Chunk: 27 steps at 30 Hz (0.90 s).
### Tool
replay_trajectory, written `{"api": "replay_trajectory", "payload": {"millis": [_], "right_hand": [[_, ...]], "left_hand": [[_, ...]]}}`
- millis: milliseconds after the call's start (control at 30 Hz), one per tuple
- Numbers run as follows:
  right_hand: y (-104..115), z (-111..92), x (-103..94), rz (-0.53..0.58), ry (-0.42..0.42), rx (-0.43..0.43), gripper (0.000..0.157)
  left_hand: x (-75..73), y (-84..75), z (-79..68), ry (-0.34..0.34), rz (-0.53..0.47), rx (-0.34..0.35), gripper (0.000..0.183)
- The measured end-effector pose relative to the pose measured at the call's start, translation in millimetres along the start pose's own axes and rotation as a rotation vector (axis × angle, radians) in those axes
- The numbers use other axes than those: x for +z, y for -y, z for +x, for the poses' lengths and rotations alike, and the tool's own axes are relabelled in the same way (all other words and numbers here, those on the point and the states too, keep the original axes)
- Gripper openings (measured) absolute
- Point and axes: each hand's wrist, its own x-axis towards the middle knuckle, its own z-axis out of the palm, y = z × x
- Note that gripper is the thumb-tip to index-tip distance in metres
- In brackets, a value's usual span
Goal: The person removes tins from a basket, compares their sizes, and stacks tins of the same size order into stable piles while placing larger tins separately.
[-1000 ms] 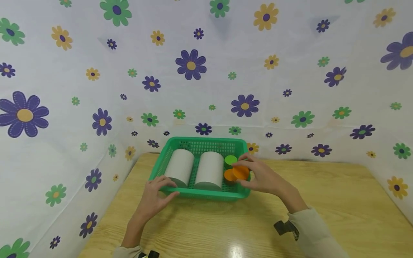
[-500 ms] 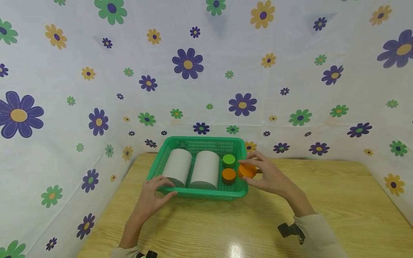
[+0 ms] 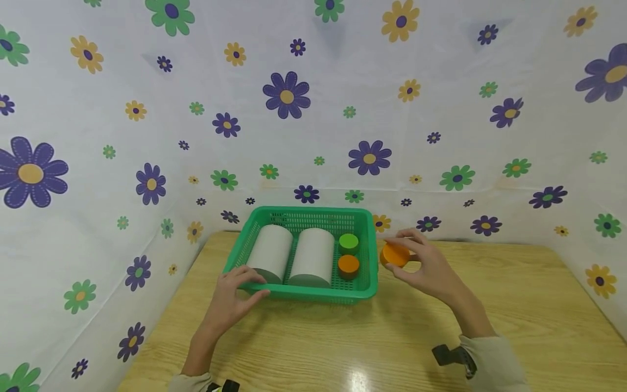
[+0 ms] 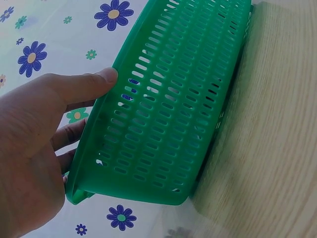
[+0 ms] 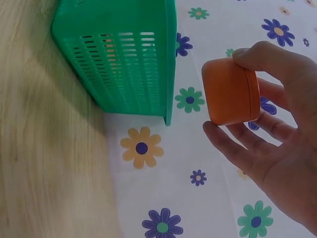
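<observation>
A: Gripping firmly now with the right hand: a squat, round orange container with a seam near one end, pinched between thumb and bent fingers, part-way open around its sides.

B: And to be found where, exactly?

A: Just outside the right end of the green perforated plastic basket, not touching it!

B: And over with the left hand?

A: Holding on to the basket's near left corner, thumb against the outer wall, fingers beyond the rim.

B: Inside, from left to right: two large white cylinders lying side by side, then a small green-topped round container behind a small orange-topped round container.

A: All on a pale wood-grain worktop, in front of white flower-printed cloth.
</observation>
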Motion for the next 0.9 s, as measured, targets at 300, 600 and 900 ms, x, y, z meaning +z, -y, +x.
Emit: {"api": "replay_trajectory", "payload": {"millis": [300,600,900], "right_hand": [[-10,-14,-10.3,-0.055,-0.076,0.004,0.049],[-21,-23,-20.9,-0.082,-0.103,0.055,0.049],[-39,-32,-24.1,-0.114,-0.132,0.089,0.05]], "left_hand": [[-0.1,-3.8,0.4,0.009,0.009,-0.005,0.024],[-0.3,-5.5,2.7,0.007,0.015,-0.004,0.025],[0.6,-5.9,1.8,0.012,0.0,-0.007,0.026]]}}
